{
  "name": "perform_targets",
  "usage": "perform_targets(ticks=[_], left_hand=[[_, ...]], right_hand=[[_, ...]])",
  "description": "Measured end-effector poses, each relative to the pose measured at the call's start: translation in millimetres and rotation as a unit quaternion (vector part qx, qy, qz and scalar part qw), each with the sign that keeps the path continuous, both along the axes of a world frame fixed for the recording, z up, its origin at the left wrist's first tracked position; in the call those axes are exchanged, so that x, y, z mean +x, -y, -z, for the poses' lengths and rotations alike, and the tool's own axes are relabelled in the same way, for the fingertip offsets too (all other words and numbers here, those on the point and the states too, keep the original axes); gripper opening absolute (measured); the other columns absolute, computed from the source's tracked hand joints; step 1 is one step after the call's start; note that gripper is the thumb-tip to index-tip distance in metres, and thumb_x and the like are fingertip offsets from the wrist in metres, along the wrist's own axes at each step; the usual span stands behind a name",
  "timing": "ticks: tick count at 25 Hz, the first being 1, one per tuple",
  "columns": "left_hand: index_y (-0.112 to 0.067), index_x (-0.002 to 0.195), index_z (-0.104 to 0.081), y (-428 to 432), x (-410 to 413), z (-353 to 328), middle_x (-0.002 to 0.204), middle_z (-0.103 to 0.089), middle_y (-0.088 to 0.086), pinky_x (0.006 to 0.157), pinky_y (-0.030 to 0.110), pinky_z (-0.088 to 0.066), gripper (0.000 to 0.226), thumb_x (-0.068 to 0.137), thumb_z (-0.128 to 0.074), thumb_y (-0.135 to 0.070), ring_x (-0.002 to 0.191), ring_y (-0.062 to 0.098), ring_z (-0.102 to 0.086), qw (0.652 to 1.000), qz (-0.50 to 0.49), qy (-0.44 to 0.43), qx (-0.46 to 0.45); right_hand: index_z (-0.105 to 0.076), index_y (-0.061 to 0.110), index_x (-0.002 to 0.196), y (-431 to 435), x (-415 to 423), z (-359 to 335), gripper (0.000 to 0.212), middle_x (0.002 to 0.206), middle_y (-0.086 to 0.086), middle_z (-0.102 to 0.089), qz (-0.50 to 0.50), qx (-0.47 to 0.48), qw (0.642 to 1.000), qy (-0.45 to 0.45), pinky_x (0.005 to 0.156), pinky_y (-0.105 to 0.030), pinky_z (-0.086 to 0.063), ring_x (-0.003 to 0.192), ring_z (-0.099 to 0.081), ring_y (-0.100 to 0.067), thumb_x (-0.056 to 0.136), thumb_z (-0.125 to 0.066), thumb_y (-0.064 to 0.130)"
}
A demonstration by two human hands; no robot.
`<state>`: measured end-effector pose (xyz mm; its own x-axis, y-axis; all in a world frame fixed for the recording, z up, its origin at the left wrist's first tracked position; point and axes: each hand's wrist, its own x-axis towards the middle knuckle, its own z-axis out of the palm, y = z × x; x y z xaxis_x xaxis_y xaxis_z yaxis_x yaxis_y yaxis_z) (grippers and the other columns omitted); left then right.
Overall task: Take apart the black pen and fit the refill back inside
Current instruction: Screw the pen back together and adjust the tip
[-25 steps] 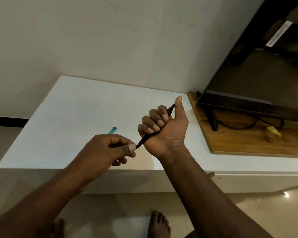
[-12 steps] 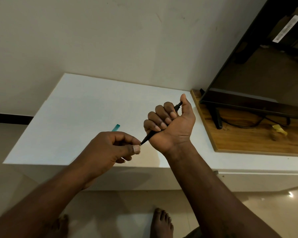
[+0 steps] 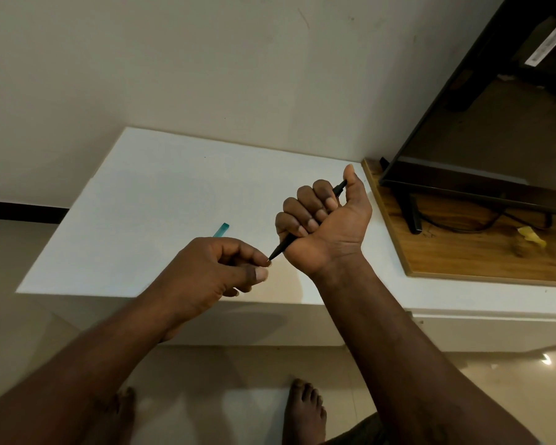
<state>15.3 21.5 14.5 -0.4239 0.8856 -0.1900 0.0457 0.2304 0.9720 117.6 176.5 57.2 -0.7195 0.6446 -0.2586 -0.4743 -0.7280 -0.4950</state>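
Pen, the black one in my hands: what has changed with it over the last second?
The left hand has eased its pinch. Its thumb has slid off the tip of the black pen, so the point now shows bare at the index fingertip. The right hand still grips the barrel in a fist, and the teal piece lies on the white table as before.

Matt black plastic on the pen, translucent teal plastic on the small piece. Smooth, matt white across the bench; grained, satin wood on the board. Glossy, mirror-dark screen, polished sheen on the floor tiles, matt, scuffed paint on the wall.
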Motion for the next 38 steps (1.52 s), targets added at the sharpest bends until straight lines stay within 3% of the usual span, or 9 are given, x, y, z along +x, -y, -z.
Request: perform_targets(ticks=[5, 9, 38], left_hand=[[-0.035, 0.091, -0.082, -0.7, 0.1, -0.5, 0.09, -0.08, -0.004, 0.071, 0.025, -0.057, 0.009, 0.084, -0.08, -0.029, 0.081, 0.015, -0.075, 1.0, 0.003, 0.0, 0.0], [-0.034, 0.091, -0.082, 0.2, 0.4, -1.2, 0.09, -0.08, -0.003, 0.071, 0.027, -0.057, 0.009, 0.084, -0.08, -0.028, 0.081, 0.015, -0.075, 1.0, 0.004, 0.002, 0.002], [-0.033, 0.089, -0.081, -0.6, 0.8, -2.4, 0.089, -0.08, -0.004, 0.069, 0.025, -0.056, 0.008, 0.084, -0.079, -0.028, 0.082, 0.015, -0.075, 1.0, 0.0, -0.003, 0.007]], right_hand=[[-0.032, 0.021, 0.056, -1.6, -1.3, -0.4, 0.049, 0.049, 0.006, -0.021, 0.008, 0.001, 1.0, 0.001, 0.043, -0.022, -0.015, 0.039, -0.018, -0.01, 0.093, -0.052, 0.046], [-0.032, 0.021, 0.055, 0.9, -1.0, -0.7, 0.055, 0.049, 0.006, -0.021, 0.003, -0.001, 1.0, -0.002, 0.042, -0.022, -0.016, 0.039, -0.018, -0.01, 0.094, -0.053, 0.053], [-0.031, 0.021, 0.057, 0.5, -2.7, -0.3, 0.049, 0.049, 0.006, -0.021, 0.017, 0.01, 1.0, 0.004, 0.042, -0.022, -0.015, 0.039, -0.017, -0.01, 0.093, -0.051, 0.048]])
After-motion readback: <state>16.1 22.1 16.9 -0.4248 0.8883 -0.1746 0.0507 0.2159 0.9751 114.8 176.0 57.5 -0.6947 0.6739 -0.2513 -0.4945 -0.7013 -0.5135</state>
